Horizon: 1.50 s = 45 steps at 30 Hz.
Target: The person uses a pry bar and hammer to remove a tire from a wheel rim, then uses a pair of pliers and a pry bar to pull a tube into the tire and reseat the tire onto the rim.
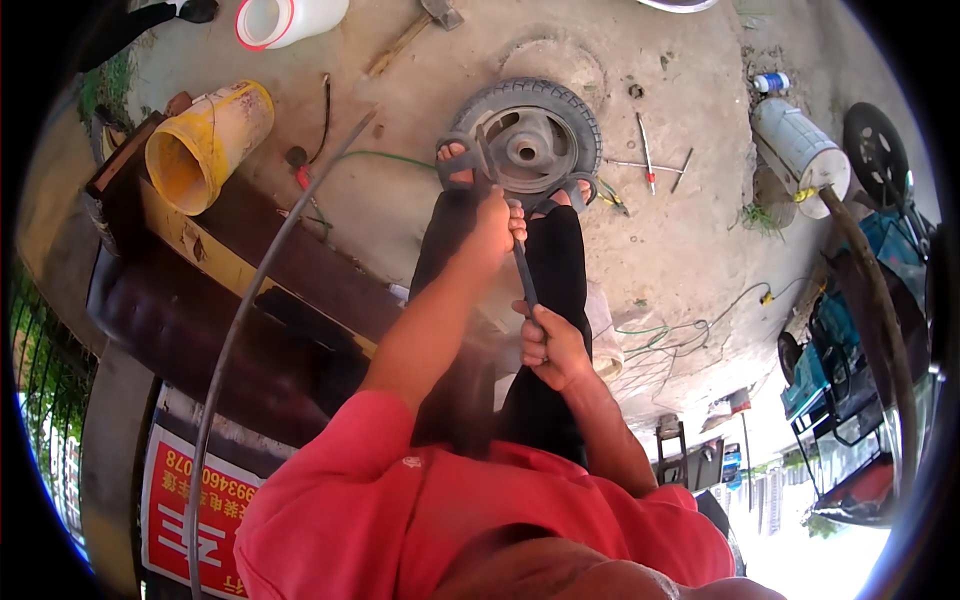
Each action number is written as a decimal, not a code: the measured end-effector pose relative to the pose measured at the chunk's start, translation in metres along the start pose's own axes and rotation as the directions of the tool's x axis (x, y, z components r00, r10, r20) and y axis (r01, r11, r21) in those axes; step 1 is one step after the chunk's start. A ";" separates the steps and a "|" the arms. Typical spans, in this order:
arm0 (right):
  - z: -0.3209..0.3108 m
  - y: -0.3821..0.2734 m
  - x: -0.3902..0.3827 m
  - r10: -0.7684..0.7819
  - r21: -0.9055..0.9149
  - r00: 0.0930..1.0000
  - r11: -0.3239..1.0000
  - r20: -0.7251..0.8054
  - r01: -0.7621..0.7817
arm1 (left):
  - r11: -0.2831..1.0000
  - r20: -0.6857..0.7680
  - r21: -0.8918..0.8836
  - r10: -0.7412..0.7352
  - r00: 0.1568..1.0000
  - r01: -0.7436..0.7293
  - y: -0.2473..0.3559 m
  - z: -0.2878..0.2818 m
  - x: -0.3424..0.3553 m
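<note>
On the ground between my sandalled feet lies a wheel with a black tyre [583,120] and a grey spoked rim [527,182]. Both my hands are closed on one long dark tyre lever [522,265]. My left hand [496,222] grips it farther forward, close to the wheel's near edge. Nearer my body, my right hand [553,346] is wrapped round its back end. The lever's far tip reaches the left side of the rim; whether it is under the tyre's bead I cannot tell.
A hammer [441,13] lies beyond the wheel, and a cross-shaped wrench [646,160] to its right. Left are a yellow bucket [240,115], a white container [315,15] and a brown sofa [165,290]. A white bucket [790,135] and thin cables [665,335] are on the right.
</note>
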State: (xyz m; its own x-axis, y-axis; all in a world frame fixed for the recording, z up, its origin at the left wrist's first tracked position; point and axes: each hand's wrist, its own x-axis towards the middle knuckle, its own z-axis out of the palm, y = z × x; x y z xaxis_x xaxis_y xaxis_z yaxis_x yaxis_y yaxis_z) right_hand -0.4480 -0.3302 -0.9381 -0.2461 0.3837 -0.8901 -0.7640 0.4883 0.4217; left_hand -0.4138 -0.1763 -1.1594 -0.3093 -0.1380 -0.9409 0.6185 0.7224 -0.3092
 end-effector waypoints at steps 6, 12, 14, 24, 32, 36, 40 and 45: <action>0.027 -0.041 0.041 0.151 0.148 0.988 0.978 -0.036 -0.144 | 0.999 -0.074 -0.039 -0.039 0.997 0.036 0.037 -0.001 0.034; 0.021 -0.023 0.070 0.086 0.125 0.995 0.989 -0.047 -0.079 | 0.984 -0.151 0.175 -0.016 0.988 0.042 0.048 -0.001 0.057; 0.032 -0.012 0.083 0.063 0.078 0.993 0.995 -0.097 -0.055 | 0.971 -0.210 0.238 0.046 0.977 0.005 0.054 -0.008 0.070; 0.033 0.066 0.060 -0.031 0.137 0.995 0.990 -0.091 0.044 | 0.947 -0.128 0.319 0.014 0.992 0.028 0.032 -0.053 0.031; -0.006 0.083 -0.017 0.064 0.264 0.996 0.963 -0.062 -0.045 | 0.965 -0.146 0.207 -0.130 0.981 0.159 -0.068 -0.073 0.009; -0.032 0.083 0.005 0.104 0.298 0.990 0.952 -0.098 -0.071 | 0.959 -0.258 0.217 -0.125 0.958 0.183 -0.090 -0.073 0.034; -0.039 0.076 0.042 0.147 0.300 0.984 0.947 -0.100 -0.111 | 0.956 -0.220 0.283 -0.014 0.975 0.078 -0.083 -0.098 0.087; -0.042 0.073 0.054 0.149 0.284 0.978 0.953 -0.148 -0.102 | 0.965 -0.210 0.235 -0.067 0.975 0.117 -0.086 -0.090 0.087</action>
State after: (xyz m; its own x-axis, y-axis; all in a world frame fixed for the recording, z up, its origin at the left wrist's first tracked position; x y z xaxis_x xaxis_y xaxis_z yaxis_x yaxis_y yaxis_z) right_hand -0.5423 -0.3063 -0.9623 -0.4424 0.3322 -0.8330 -0.5341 0.6486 0.5423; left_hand -0.5596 -0.1894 -1.2022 -0.4951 -0.0403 -0.8679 0.7302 0.5220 -0.4408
